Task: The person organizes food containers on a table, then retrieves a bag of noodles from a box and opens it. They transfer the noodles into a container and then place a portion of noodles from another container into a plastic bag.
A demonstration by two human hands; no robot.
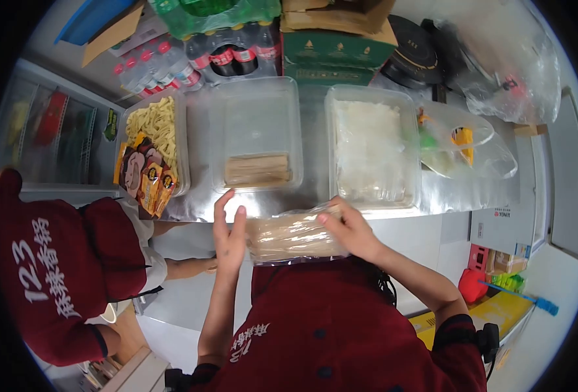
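Observation:
A clear plastic packet of flat light-brown strips [295,236] is held level in front of my body, at the near edge of the metal table. My right hand [354,234] grips its right end, thumb on top. Beside the left end, my left hand [229,236] has its thumb and forefinger spread apart. Just beyond the packet stands a clear plastic tub [257,124], with similar brown strips [257,171] lying along its near side. To the right, another clear tub [331,150] contains whitish, plastic-wrapped flat contents [371,150].
At left, a tub of pale yellow pieces [152,124] has orange-brown sachets [146,176] at its near end. Bottles [227,52] and a green carton [328,55] line the back. A plastic bag [462,140] lies right. A co-worker in maroon [53,261] stands at left.

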